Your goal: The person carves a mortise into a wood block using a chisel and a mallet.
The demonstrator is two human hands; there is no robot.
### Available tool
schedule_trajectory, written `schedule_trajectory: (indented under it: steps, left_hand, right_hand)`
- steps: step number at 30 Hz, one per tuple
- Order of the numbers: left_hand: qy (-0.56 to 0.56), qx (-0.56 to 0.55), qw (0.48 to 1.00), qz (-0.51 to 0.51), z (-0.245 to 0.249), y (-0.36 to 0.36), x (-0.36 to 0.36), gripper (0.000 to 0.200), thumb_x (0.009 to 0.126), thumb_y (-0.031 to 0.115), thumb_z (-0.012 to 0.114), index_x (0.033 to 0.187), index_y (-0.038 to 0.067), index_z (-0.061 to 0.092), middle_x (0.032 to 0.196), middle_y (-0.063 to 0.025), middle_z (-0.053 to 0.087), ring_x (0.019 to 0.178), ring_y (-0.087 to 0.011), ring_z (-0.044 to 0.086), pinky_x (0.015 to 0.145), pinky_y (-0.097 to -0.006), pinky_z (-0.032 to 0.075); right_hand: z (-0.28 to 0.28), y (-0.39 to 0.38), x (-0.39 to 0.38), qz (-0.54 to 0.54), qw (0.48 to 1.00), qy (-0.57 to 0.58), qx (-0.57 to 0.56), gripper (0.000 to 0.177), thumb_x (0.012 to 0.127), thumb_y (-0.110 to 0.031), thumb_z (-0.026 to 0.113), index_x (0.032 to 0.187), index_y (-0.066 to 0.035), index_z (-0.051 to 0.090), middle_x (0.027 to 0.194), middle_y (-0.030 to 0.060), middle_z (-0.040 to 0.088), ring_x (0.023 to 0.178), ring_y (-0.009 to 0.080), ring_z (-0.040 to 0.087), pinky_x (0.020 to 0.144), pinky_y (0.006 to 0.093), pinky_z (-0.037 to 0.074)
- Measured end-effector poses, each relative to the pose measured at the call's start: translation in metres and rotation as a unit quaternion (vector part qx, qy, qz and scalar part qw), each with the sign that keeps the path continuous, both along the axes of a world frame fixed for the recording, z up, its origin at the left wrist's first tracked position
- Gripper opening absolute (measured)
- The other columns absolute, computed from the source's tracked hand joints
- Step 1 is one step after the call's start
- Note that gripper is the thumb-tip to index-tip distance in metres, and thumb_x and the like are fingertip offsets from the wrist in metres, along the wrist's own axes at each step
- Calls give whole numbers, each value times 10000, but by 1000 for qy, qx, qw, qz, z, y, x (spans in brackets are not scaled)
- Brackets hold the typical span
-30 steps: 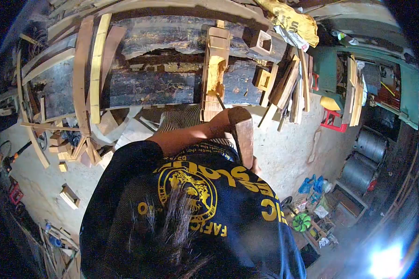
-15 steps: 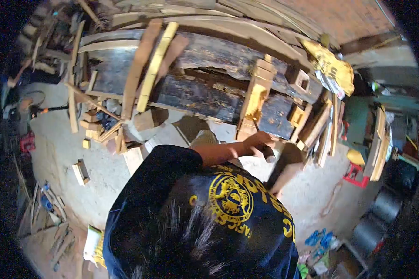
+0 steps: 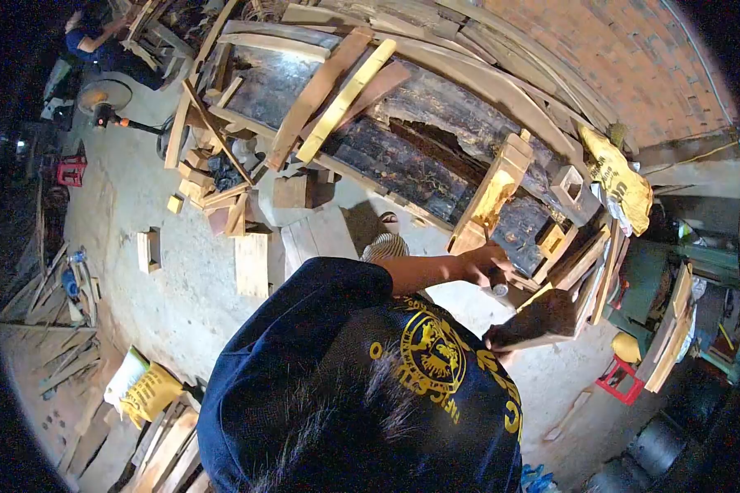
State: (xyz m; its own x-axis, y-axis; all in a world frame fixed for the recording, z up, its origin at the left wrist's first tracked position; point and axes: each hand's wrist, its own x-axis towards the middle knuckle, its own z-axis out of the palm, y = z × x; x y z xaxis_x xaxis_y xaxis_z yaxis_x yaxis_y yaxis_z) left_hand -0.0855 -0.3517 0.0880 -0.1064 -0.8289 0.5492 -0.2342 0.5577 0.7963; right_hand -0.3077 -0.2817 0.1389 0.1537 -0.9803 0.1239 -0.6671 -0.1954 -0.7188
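Observation:
My left hand (image 3: 483,264) is closed around a chisel-like tool (image 3: 500,289), its round end facing me and its thin tip against a light wooden piece (image 3: 493,197) with a yellow cut area. That piece lies across a dark, weathered wooden slab (image 3: 386,164). Lower right, my right hand (image 3: 501,352) shows only partly beside my shirt, closed on a dark wooden block, seemingly a mallet (image 3: 547,319), held apart from the tool. A small block with a notch (image 3: 552,240) rests on the slab's right end.
Wooden offcuts (image 3: 196,182) lie left of the slab, near a fan (image 3: 104,99). Another person (image 3: 86,43) is at the far upper left. Planks (image 3: 588,271), a yellow sack (image 3: 621,182) and a red plastic crate (image 3: 619,380) are on the right. A brick wall stands upper right.
The view has turned, shifting the slab rightward and bringing the other person and fan into sight. The dark block in my right hand is slightly farther from my left hand.

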Motion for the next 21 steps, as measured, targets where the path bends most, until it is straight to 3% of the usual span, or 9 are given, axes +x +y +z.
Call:
schedule_trajectory:
  steps: [2,3,6,8,11,14,15,18,21]
  left_hand:
    - [73,-54,995,38,-20,-7,-12,234,733,330,637,820,120,582,722,-61,557,709,-315,520,661,-411,363]
    - [69,-52,994,62,-34,-4,-24,235,715,325,663,810,122,592,719,-60,559,726,-306,532,676,-387,376]
    - [250,178,951,-16,13,18,-15,249,616,259,688,808,132,591,724,-58,566,753,-296,541,712,-379,378]
    - [-55,-68,992,95,14,17,-8,245,551,193,669,769,135,571,706,-46,562,735,-283,543,700,-382,377]
    - [-108,-8,993,51,4,32,-10,190,565,194,645,687,148,506,645,-23,515,699,-280,537,689,-397,360]
    - [-119,1,993,24,1,30,-9,236,507,178,646,701,139,518,705,-52,490,741,-270,522,699,-395,350]
    - [-69,11,997,-15,0,26,-1,227,563,181,672,745,124,549,748,-76,535,778,-274,545,741,-401,374]
    - [218,187,956,-60,0,22,-9,229,714,213,678,883,77,603,886,-90,598,861,-241,571,796,-373,429]
    - [377,302,868,-112,-10,25,-8,241,778,137,639,1000,52,592,930,-78,607,908,-209,565,823,-374,445]
  right_hand:
    - [35,-3,29,143,987,-65,-14,434,731,8,609,1124,30,427,921,130,592,825,155,573,758,295,463]
    - [48,1,43,29,933,-273,232,405,741,-17,626,1095,19,432,872,116,588,814,129,550,736,260,447]
    - [80,7,54,85,981,-72,160,383,750,-5,626,1081,21,435,834,98,580,799,87,508,711,234,432]
    - [77,9,45,96,975,-132,151,438,739,47,615,1120,32,399,907,120,581,776,110,533,692,253,454]
    - [74,25,44,-21,944,-321,79,401,705,114,560,1092,51,475,883,153,594,802,189,582,751,308,481]
    - [-6,36,4,12,962,-261,-81,406,707,74,635,1083,12,491,856,128,584,732,191,569,711,313,483]
    - [-2,40,19,8,941,-332,-63,405,711,51,657,1078,11,491,853,114,579,730,179,560,708,305,474]
    - [36,33,30,17,989,42,140,278,748,-174,678,929,-38,518,711,184,604,665,165,596,604,318,472]
    - [48,34,37,37,990,-1,139,273,757,-174,675,932,-37,515,658,161,587,583,126,512,551,290,445]
